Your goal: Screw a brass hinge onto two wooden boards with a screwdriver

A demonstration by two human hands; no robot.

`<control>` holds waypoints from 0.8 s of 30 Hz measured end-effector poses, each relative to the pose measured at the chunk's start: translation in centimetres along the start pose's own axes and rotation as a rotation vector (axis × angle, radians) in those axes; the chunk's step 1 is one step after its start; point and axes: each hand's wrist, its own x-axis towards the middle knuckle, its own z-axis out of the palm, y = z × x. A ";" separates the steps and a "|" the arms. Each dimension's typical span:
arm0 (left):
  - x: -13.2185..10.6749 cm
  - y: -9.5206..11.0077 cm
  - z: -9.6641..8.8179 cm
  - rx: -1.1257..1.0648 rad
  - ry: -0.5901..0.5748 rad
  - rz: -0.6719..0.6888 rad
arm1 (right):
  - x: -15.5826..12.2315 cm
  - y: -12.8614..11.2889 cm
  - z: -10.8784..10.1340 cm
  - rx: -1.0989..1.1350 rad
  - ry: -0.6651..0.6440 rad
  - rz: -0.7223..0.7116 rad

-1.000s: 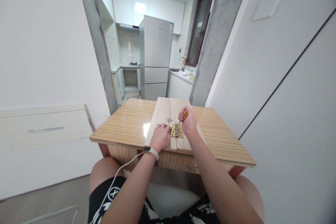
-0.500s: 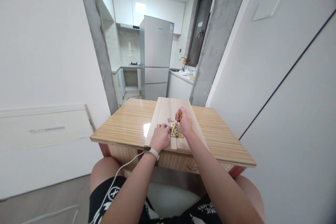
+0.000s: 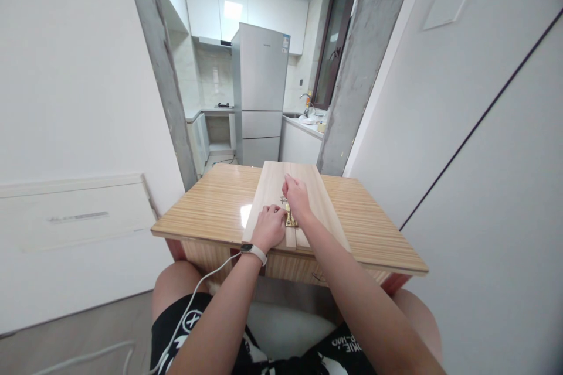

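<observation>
Straight ahead at twelve stands a fridge (image 3: 263,82); nearer, boards (image 3: 323,214) lie on the table (image 3: 189,211). My left hand (image 3: 270,227) seems to touch the hinge (image 3: 291,222) at nine, any pinch unclear. My right hand (image 3: 298,199) is clenched above, probably round a hidden screwdriver. Screws (image 3: 282,200) lie at eleven. Screw-driving looks the step; next calls for steady pressure.

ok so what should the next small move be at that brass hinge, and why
Probably shift the right hand slightly rightward for a clearer view: its fist and wrist hide the right part of the brass hinge, while the left hand rests by the hinge's left edge, with screws just beyond.
</observation>
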 end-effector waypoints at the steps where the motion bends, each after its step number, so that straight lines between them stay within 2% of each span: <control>1: 0.0 0.0 0.0 0.001 -0.005 -0.002 | 0.0 0.1 0.3 -0.006 0.039 -0.006; 4: 0.0 0.0 -0.1 -0.001 -0.012 -0.008 | 0.0 0.2 0.8 -0.021 0.107 -0.007; 6: 0.0 0.0 -0.1 -0.008 -0.007 -0.006 | 0.2 0.0 0.7 -0.022 0.083 0.032; 8: -0.1 0.0 0.0 -0.016 0.005 0.001 | 0.8 -0.2 0.1 0.001 -0.048 0.099; 12: 0.0 -0.1 0.1 -0.024 0.019 0.011 | 2.2 -0.8 -1.8 0.114 -0.494 0.205; 14: 0.0 -0.2 0.1 -0.024 0.012 0.006 | 2.6 -0.9 -2.4 0.137 -0.528 0.181; 17: 0.1 -0.1 0.1 -0.023 0.008 0.000 | 2.4 -0.9 -2.0 0.084 -0.348 0.085; 22: 0.0 0.0 -0.1 -0.005 -0.001 0.007 | 0.2 -0.3 0.7 -0.084 0.205 -0.016; 24: 0.0 0.1 -0.3 0.003 -0.012 0.007 | -0.4 0.0 1.4 -0.102 0.326 -0.039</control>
